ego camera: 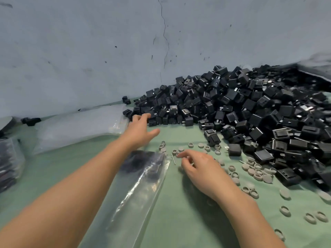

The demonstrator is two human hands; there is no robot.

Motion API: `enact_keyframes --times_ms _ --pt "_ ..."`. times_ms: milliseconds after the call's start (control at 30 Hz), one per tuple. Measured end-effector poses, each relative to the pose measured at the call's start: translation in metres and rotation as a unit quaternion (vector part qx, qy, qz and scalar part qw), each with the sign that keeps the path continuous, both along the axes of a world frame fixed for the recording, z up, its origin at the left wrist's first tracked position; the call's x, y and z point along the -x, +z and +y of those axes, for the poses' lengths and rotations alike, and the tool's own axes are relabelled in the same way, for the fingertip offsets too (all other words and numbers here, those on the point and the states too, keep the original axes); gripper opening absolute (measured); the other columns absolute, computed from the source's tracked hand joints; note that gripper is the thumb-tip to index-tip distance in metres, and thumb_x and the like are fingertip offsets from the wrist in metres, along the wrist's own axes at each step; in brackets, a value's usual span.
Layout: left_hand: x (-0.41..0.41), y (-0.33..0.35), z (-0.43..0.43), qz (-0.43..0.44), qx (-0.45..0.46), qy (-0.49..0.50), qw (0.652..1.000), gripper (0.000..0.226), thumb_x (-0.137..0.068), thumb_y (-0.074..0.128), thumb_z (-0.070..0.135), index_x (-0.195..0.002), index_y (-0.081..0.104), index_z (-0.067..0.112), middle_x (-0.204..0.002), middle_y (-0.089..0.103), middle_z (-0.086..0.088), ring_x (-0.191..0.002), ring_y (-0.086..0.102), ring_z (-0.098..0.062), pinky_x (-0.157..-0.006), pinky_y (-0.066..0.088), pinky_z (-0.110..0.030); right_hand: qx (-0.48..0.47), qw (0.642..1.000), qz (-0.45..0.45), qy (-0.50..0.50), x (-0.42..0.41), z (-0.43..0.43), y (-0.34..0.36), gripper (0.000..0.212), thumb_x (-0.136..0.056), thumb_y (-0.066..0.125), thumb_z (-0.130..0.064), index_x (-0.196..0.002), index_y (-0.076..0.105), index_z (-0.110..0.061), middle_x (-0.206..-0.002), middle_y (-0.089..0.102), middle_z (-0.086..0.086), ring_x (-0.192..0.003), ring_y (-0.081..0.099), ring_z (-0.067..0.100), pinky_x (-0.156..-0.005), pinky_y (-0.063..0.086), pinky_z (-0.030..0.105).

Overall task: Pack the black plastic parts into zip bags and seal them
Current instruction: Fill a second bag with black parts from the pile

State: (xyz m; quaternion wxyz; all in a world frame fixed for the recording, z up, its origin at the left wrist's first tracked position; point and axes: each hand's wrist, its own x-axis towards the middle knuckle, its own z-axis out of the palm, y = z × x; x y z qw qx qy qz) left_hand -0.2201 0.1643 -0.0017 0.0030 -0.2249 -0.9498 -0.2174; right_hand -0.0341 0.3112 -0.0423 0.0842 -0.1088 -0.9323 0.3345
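Both forward: left hand [140,130] spread, right hand [202,167] half-curled over rings [191,145].

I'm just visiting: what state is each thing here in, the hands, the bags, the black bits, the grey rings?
black parts: loose, heaped against the wall.
grey rings: scattered loose on the cloth.
left hand: open, reaching toward the black parts.
right hand: fingers curled over the grey rings; grasp unclear.
zip bag: lying flat, some black parts inside; seal not discernible.
clear bag stack: lying flat, apparently empty.
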Motion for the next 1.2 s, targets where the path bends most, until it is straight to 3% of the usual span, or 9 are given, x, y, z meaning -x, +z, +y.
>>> enact_keyframes --times_ms 167,233,400,500,633,800,900,1067,1200 --pt "0.07 -0.021 0.042 -0.05 0.026 0.053 0.997 0.104 -0.076 0.062 0.075 -0.156 0.011 0.033 -0.162 0.006 -0.009 -0.146 0.018 -0.038 -0.116 0.027 -0.056 0.045 0.999 0.012 0.016 0.01 0.028 -0.006 0.026 -0.101 0.041 -0.036 -0.116 0.063 -0.039 -0.093 0.061 -0.021 -0.076 0.05 -0.003 -0.076 0.041 0.028" --pt "0.086 -0.031 0.058 -0.044 0.018 0.067 0.997 0.105 -0.073 0.064 0.076 -0.154 0.013 0.033 -0.16 0.006 -0.012 -0.146 0.012 -0.04 -0.115 0.026 -0.058 0.059 0.998 0.014 0.012 0.016 0.034 -0.005 0.027 -0.102 0.04 -0.036 -0.117 0.062 -0.038 -0.1 0.062 -0.023 -0.086 0.055 -0.002 -0.083 0.044 0.029" --pt "0.096 -0.052 0.08 0.073 0.051 0.112 0.99 0.091 -0.071 0.056 0.083 -0.139 0.036 0.027 -0.144 0.023 -0.017 -0.132 0.028 -0.04 -0.101 0.04 -0.05 0.063 0.998 -0.01 0.018 0.024 0.042 -0.002 0.029 -0.101 0.039 -0.037 -0.122 0.059 -0.038 -0.114 0.066 -0.016 -0.1 0.059 0.009 -0.094 0.047 0.035" --pt "0.097 -0.057 0.079 0.08 0.07 0.101 0.989 0.086 -0.076 0.05 0.082 -0.143 0.033 0.03 -0.138 0.034 -0.022 -0.127 0.035 -0.042 -0.099 0.041 -0.049 0.063 0.998 -0.021 0.019 0.02 0.044 -0.003 0.03 -0.101 0.038 -0.039 -0.124 0.058 -0.039 -0.115 0.066 -0.016 -0.097 0.056 0.007 -0.092 0.046 0.032" --pt "0.09 -0.059 0.078 0.081 0.034 0.078 0.993 0.068 -0.081 0.056 0.066 -0.137 0.037 0.031 -0.124 0.049 -0.019 -0.115 0.046 -0.04 -0.099 0.042 -0.047 0.05 0.998 -0.022 0.019 0.016 0.039 -0.001 0.03 -0.102 0.039 -0.038 -0.126 0.058 -0.038 -0.122 0.064 -0.015 -0.113 0.055 0.008 -0.098 0.043 0.031" --pt "0.081 -0.056 0.075 0.094 0.017 0.05 0.994 0.062 -0.079 0.06 0.064 -0.13 0.042 0.033 -0.117 0.049 -0.012 -0.106 0.053 -0.033 -0.09 0.05 -0.046 0.038 0.999 -0.024 0.03 0.015 0.033 0.003 0.032 -0.103 0.038 -0.037 -0.13 0.056 -0.037 -0.125 0.064 -0.013 -0.109 0.056 0.008 -0.091 0.042 0.027" --pt "0.075 -0.055 0.078 0.109 0.026 0.065 0.992 0.058 -0.079 0.057 0.063 -0.127 0.042 0.034 -0.115 0.049 -0.01 -0.099 0.055 -0.032 -0.079 0.05 -0.04 0.046 0.998 -0.021 0.032 0.014 0.031 0.004 0.033 -0.103 0.037 -0.038 -0.13 0.056 -0.038 -0.121 0.064 -0.015 -0.085 0.054 0.007 -0.082 0.043 0.026" --pt "0.065 -0.05 0.071 0.064 -0.02 0.055 0.996 0.051 -0.074 0.06 0.056 -0.116 0.043 0.033 -0.099 0.055 0.001 -0.088 0.055 -0.02 -0.065 0.042 -0.032 0.053 0.999 0.005 0.01 0.011 0.032 0.009 0.031 -0.103 0.039 -0.036 -0.13 0.054 -0.039 -0.116 0.063 -0.018 -0.107 0.055 0.007 -0.093 0.042 0.031" --pt "0.055 -0.037 0.054 -0.032 -0.172 0.061 0.983 0.029 -0.077 0.067 0.043 -0.098 0.05 0.032 -0.086 0.063 0.009 -0.073 0.06 -0.01 -0.054 0.042 -0.026 0.068 0.995 0.059 -0.033 0.009 0.03 0.014 0.033 -0.103 0.041 -0.034 -0.134 0.051 -0.039 -0.121 0.061 -0.016 -0.1 0.059 0.011 -0.091 0.043 0.033"
